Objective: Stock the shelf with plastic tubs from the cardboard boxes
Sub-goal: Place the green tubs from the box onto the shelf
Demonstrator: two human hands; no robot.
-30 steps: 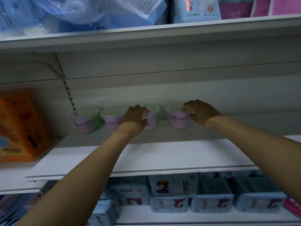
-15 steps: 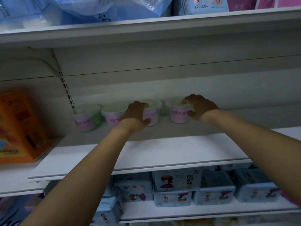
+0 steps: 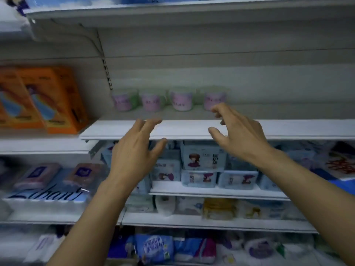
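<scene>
Several plastic tubs with pink labels stand in a row at the back of the white shelf (image 3: 192, 129); the leftmost tub (image 3: 124, 101) is by the upright, the rightmost tub (image 3: 214, 99) at the row's other end. My left hand (image 3: 134, 152) hovers in front of the shelf edge, fingers spread and holding nothing. My right hand (image 3: 236, 135) is also in front of the shelf, fingers loosely spread, its fingertips overlapping the rightmost tub in view without gripping it. No cardboard box is in view.
Orange boxes (image 3: 44, 100) stand on the shelf to the left. Blue packs (image 3: 203, 156) fill the shelf below, with more packaged goods on the lower shelves. A shelf (image 3: 172, 10) overhangs above. The white shelf is bare in front of and to the right of the tubs.
Both hands have let go of the tubs and pulled back toward me, out past the shelf's front edge. The view has dropped and shifted, showing more lower shelves.
</scene>
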